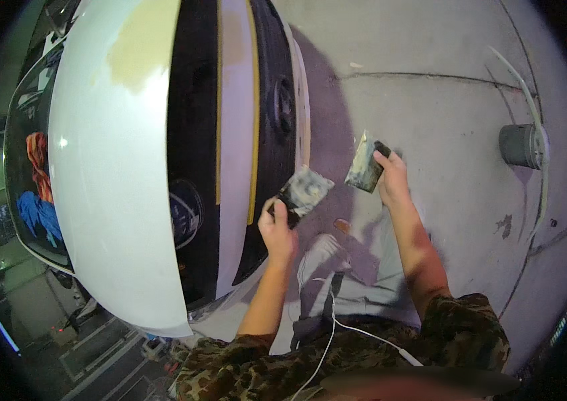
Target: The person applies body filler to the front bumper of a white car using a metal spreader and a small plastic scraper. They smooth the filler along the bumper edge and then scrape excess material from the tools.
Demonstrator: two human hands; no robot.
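Note:
My left hand (278,234) is closed on a putty spreader (307,186) with a dark handle, its pale blade smeared with putty. My right hand (392,180) grips a second spreader (364,170), also smeared, a little to the right of the first and apart from it. Both are beside the front of a white car, whose hood (109,174) carries a beige filler patch (138,47). To the right of the hood lie black sections and a white strip (235,113) edged with yellow tape (253,134).
Orange cloth (37,160) and blue cloth (39,214) show at the windscreen. A grey bucket (516,146) and a long curved pale strip (537,200) are on the concrete floor (430,107) at the right. A white cable (364,337) hangs over my body.

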